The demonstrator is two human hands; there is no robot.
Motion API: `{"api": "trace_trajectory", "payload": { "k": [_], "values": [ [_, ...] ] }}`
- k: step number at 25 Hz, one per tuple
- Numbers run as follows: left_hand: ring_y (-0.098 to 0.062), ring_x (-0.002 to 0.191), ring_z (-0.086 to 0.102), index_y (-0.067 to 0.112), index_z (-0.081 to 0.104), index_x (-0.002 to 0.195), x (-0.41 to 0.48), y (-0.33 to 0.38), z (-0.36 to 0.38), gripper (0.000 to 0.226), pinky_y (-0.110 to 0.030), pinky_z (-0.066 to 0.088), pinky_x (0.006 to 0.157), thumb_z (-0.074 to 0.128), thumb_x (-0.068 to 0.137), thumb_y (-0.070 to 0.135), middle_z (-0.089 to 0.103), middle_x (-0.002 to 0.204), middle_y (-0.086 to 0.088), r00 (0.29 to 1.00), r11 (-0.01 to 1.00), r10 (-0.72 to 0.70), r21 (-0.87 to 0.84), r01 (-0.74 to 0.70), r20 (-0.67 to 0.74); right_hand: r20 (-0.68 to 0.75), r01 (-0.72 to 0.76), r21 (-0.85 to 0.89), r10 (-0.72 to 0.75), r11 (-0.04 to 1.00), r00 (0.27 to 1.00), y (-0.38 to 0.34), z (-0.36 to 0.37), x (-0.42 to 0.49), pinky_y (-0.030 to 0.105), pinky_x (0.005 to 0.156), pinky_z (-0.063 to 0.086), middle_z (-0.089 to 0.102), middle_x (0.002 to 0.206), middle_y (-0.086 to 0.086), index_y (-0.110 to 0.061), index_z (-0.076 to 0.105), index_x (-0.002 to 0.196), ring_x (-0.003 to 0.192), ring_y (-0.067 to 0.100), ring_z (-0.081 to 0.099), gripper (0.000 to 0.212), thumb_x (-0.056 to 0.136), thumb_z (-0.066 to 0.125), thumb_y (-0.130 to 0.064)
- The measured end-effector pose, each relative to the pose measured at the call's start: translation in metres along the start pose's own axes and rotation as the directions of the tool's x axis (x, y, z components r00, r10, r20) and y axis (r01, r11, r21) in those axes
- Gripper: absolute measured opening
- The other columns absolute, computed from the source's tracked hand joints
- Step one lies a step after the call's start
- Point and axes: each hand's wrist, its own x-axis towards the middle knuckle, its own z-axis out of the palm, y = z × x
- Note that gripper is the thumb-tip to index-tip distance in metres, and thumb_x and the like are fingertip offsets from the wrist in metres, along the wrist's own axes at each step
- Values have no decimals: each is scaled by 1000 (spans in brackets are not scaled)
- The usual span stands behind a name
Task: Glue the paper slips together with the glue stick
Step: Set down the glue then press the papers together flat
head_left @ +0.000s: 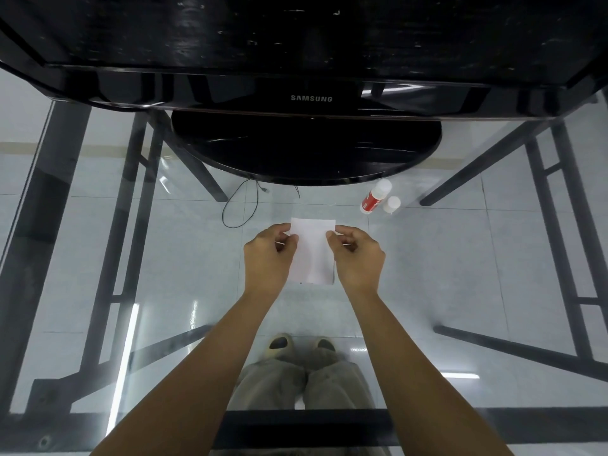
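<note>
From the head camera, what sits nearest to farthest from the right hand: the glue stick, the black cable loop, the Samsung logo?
1. Glue stick, just beyond the right hand, toward the right.
2. Black cable loop, to the left.
3. Samsung logo, far ahead.

There is a single view, from a wide-angle camera worn on the person's head. It looks forward and steeply down over a glass bench [184,258], so the tiled floor [444,258] and the person's own legs [296,380] show through the pane. Both forearms reach up from the bottom edge toward mid-frame. A monitor [309,97] fills the top edge, close to the lens. Straight lines bow near the borders. No second view shares the scene.
</note>
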Motion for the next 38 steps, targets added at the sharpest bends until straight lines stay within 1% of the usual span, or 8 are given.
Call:
{"api": "trace_trajectory", "payload": {
  "k": [3, 6, 10, 14, 19, 24, 31, 38],
  "values": [
    [-11, 66, 58, 8, 67, 108, -1, 1, 1, 25, -1, 41, 62, 65, 84, 15, 72, 88, -9, 1000, 1000, -11, -16, 11, -7, -8, 16, 14, -15, 1000, 1000, 0, 0, -1, 23, 82, 49, 71, 105, 4, -15, 69, 105, 81, 9, 59, 23, 85, 66, -26],
    [-10, 65, 58, 8, 67, 102, -2, 1, 2, 20, -11, 43, 67, 64, 83, 11, 71, 84, -7, 1000, 999, -14, -34, 13, -15, -12, 18, 29, -18, 999, 1000, 0, 0, 0, 10, 74, 44, 72, 101, 2, -15, 70, 104, 77, 6, 59, 23, 84, 67, -24],
    [-3, 59, 55, 10, 65, 101, -4, 1, 2, 20, -1, 40, 60, 65, 81, 10, 65, 74, 4, 1000, 999, -22, -46, 21, -4, -18, 10, 75, -9, 997, 1000, 2, 0, -1, 7, 73, 44, 72, 96, -2, -15, 71, 104, 74, 4, 60, 22, 83, 68, -22],
    [1, 58, 56, 13, 62, 103, -5, 2, 0, 25, 1, 40, 59, 65, 79, 9, 56, 62, 17, 999, 994, -44, -98, 45, 15, -22, -6, 161, 10, 987, 1000, 4, 1, -2, -1, 68, 43, 68, 83, -12, -15, 72, 101, 73, -2, 61, 20, 81, 71, -19],
    [2, 56, 57, 17, 60, 104, -6, 1, -4, 29, 0, 39, 56, 62, 77, 6, 60, 61, 10, 996, 989, -55, -137, 64, 65, 24, -54, 230, 50, 972, 998, 4, -3, -2, 16, 81, 52, 69, 84, -14, -19, 73, 98, 80, 3, 65, 19, 79, 73, -18],
    [-4, 60, 58, 18, 59, 105, -3, 1, -8, 28, 0, 40, 57, 63, 79, 8, 63, 67, 4, 992, 986, -90, -131, 101, 92, 63, -75, 208, 64, 975, 996, -1, -7, -1, 34, 82, 57, 70, 81, -13, -22, 74, 95, 75, 12, 66, 16, 79, 73, -20],
    [-6, 62, 58, 16, 59, 94, -1, 0, -8, 19, -7, 41, 56, 65, 76, 12, 62, 68, 5, 985, 989, -111, -80, 122, 132, 68, -59, 157, 49, 986, 997, -1, -7, -3, 37, 83, 56, 68, 80, -15, -23, 74, 93, 79, 10, 66, 15, 79, 72, -20],
    [-4, 60, 57, 13, 60, 95, 1, 0, -7, 18, -1, 40, 54, 63, 78, 8, 62, 68, 4, 989, 989, -90, -103, 103, 119, 48, -77, 192, 69, 978, 996, -4, -7, -2, 39, 80, 57, 68, 79, -13, -20, 74, 93, 75, 13, 66, 14, 79, 73, -20]
  ]
}}
